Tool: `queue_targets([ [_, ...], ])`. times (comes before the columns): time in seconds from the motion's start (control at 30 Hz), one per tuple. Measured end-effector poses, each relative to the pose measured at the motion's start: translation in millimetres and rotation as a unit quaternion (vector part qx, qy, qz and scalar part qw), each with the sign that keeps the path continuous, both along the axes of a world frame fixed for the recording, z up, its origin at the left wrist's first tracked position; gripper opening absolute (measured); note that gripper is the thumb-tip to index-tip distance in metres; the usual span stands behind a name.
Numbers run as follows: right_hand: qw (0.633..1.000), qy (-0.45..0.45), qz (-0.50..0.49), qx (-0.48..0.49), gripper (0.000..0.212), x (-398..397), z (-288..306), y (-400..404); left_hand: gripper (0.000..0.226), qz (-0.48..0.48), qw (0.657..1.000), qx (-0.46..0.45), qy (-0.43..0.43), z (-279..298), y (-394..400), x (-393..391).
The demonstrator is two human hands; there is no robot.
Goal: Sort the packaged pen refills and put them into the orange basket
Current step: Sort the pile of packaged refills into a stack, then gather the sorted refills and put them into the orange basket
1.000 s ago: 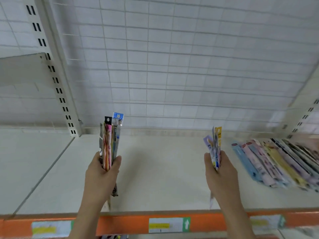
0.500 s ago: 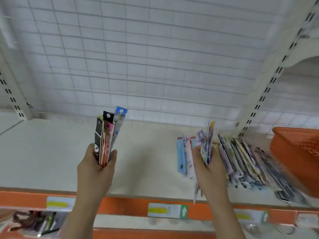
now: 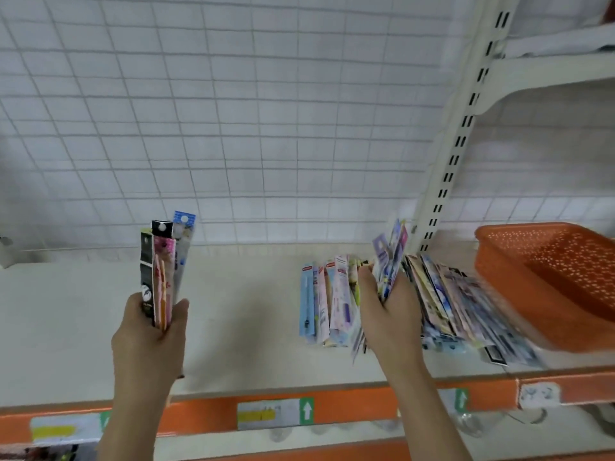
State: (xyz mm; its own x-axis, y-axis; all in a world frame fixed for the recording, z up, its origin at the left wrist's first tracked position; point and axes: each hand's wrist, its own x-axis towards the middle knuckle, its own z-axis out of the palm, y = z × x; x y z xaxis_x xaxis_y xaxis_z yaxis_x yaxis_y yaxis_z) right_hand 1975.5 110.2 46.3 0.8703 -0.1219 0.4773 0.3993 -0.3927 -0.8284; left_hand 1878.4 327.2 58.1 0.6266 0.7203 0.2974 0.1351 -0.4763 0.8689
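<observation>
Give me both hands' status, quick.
Left hand: closed around an upright bundle of refill packs.
Right hand: closed around a second bunch of packs, above the row on the shelf.

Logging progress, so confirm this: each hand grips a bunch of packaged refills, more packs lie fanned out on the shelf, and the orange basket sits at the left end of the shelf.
One thing is wrong: the head view shows the orange basket at the right end of the shelf, not the left. The rest holds: left hand and right hand each grip a bunch, and packs lie fanned out.
</observation>
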Motion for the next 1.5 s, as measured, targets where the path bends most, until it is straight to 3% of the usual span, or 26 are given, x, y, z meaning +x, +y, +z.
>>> queue_targets([
  [0.2, 0.999, -0.005, -0.037, 0.008, 0.022, 18, 12, -38, 0.018, -0.013, 1.0, -0.001, 0.008, 4, -28, 15],
  [0.4, 0.999, 0.038, -0.004, 0.024, 0.037, 45, 48, -108, 0.017, -0.018, 1.0, -0.012, -0.013, 7, -84, 48],
  [0.57, 0.998, 0.018, 0.033, -0.056, 0.048, 65, 77, -194, 0.017, -0.024, 0.998, -0.037, -0.037, 8, -170, 71],
  [0.73, 0.988, 0.08, 0.015, -0.13, 0.033, 99, 98, -301, 0.021, -0.052, 0.997, -0.026, -0.046, 10, -263, 95],
  [0.87, 0.945, 0.215, 0.005, -0.246, 0.028, 140, 88, -363, 0.019, -0.061, 0.997, -0.015, -0.04, 14, -315, 103],
  [1.0, 0.872, 0.305, 0.045, -0.379, 0.023, 171, 62, -380, 0.027, -0.046, 0.998, 0.01, -0.031, 17, -340, 99],
  [1.17, 0.819, 0.386, 0.117, -0.408, 0.013, 189, 44, -365, 0.027, -0.046, 0.999, -0.014, -0.009, 26, -352, 96],
  [1.3, 0.8, 0.42, 0.145, -0.403, 0.024, 193, 35, -359, 0.025, -0.05, 0.998, -0.042, -0.003, 42, -357, 96],
  [1.43, 0.784, 0.416, 0.154, -0.434, 0.073, 191, 30, -370, 0.018, -0.078, 0.996, -0.011, 0.036, 62, -366, 101],
  [1.5, 0.787, 0.398, 0.155, -0.445, 0.07, 190, 35, -381, 0.019, -0.09, 0.995, 0.005, 0.052, 71, -373, 107],
])
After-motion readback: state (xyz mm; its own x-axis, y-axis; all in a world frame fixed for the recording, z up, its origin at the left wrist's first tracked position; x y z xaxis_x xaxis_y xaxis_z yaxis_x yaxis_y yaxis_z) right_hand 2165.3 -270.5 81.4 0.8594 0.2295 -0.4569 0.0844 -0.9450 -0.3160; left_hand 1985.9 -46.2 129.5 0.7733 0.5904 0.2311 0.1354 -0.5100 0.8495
